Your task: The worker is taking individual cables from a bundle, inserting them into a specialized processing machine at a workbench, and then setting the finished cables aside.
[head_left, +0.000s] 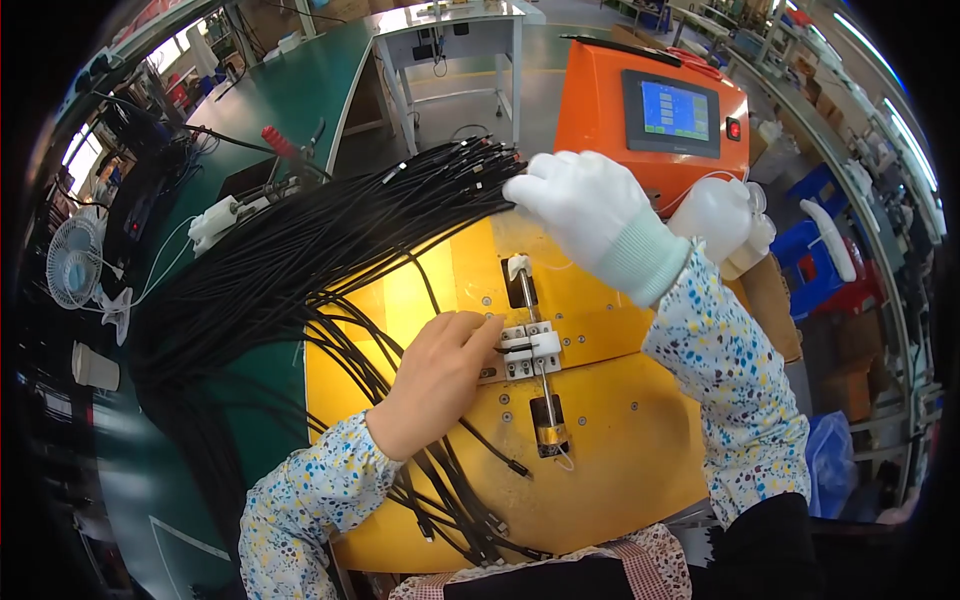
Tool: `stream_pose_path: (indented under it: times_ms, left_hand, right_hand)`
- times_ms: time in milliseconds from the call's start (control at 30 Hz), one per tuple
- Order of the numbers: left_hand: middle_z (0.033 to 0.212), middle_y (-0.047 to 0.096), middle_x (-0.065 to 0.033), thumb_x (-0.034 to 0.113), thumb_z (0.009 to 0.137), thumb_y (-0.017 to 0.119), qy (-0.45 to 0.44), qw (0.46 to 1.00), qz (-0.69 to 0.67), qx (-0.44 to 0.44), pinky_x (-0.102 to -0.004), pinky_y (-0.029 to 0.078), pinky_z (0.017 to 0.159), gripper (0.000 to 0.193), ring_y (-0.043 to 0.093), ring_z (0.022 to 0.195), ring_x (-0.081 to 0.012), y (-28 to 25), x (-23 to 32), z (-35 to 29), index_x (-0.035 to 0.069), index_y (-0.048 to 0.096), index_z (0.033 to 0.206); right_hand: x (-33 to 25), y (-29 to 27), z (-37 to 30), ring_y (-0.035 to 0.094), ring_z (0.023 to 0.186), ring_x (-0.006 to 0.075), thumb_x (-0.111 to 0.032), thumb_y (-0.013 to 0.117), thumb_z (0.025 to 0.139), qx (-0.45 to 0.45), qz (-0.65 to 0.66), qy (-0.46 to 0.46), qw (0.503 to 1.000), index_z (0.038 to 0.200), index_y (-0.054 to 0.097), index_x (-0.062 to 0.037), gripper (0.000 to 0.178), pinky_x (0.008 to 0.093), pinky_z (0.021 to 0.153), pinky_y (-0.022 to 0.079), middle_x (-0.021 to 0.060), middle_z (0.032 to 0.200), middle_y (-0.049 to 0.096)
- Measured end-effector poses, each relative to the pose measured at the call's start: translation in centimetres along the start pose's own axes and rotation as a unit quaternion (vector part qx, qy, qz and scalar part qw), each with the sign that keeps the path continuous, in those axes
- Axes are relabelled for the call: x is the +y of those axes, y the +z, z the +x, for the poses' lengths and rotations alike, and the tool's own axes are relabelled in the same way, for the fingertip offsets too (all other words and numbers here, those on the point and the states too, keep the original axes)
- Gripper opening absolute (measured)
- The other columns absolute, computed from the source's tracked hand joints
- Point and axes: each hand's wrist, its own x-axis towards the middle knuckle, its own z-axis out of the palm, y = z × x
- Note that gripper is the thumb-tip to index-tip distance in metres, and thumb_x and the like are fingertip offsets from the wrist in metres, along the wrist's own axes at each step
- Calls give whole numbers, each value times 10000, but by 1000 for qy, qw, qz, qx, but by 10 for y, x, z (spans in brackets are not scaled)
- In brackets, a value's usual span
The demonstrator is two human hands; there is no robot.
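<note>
My left hand (435, 380), bare, is closed with its fingertips at the left side of a white clamp fixture (543, 345). Between those fingertips and the clamp shows a short stretch of black cable (515, 348). My right hand (590, 205), in a white knitted glove, is curled beside the tips of a thick bundle of black cables (330, 215); whatever its fingers hold is hidden. Metal rods run from the clamp to slots above and below in the golden plate (630, 430). Several loose cables with connector ends (455, 490) lie under and below my left forearm.
An orange machine (590, 110) with a touchscreen stands behind my right hand, next to white plastic bottles (715, 215). A red-handled toggle clamp (280, 145) rises behind the bundle. On the left are a small fan (75, 265) and a paper cup (95, 367).
</note>
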Motion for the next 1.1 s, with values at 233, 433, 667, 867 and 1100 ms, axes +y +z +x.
stream_pose_path:
  times_ms: [233, 433, 667, 867, 1100]
  left_hand:
    - [1030, 597, -131, 0, 769, 681, -1, 986, -62, -152, -383, 480, 835, 211, 569, 973, -307, -36, 9, 4, 9, 615, 969]
    - [1035, 594, -146, -2, 774, 693, -21, 999, -28, -9, -392, 488, 784, 360, 586, 942, -318, -33, 33, 15, 64, 565, 1105]
    - [834, 619, -137, -4, 872, 602, -107, 974, -189, -71, -350, 505, 639, 139, 617, 697, -302, -10, 25, 10, -8, 560, 1005]
    - [773, 620, -115, -7, 902, 589, -158, 956, -245, -29, -296, 486, 609, 92, 609, 659, -197, -9, 25, 10, -18, 577, 992]
    - [774, 616, -131, 9, 879, 624, -160, 946, -278, 49, -303, 480, 592, 90, 598, 642, -234, -27, 22, 18, -15, 608, 965]
  right_hand:
    - [-23, -7, -34, 612, 759, 314, -141, 647, 818, -38, 153, 177, 971, 839, 592, -84, 83, 383, 678, 500, 98, 795, 599]
    - [-53, -12, -83, 608, 759, 309, -110, 657, 817, -93, 393, 179, 897, 853, 617, -63, 71, 375, 684, 490, 108, 791, 613]
    - [-61, -8, -89, 612, 752, 305, -136, 671, 823, -67, 404, 180, 894, 854, 629, -64, 89, 380, 676, 487, 101, 793, 617]
    - [-64, -23, -90, 618, 751, 298, -156, 673, 835, -77, 300, 230, 923, 861, 644, -76, 89, 385, 664, 488, 97, 802, 629]
    - [-70, -39, -99, 628, 719, 277, -194, 682, 840, -109, 318, 216, 917, 945, 665, -103, 140, 368, 640, 500, 86, 809, 647]
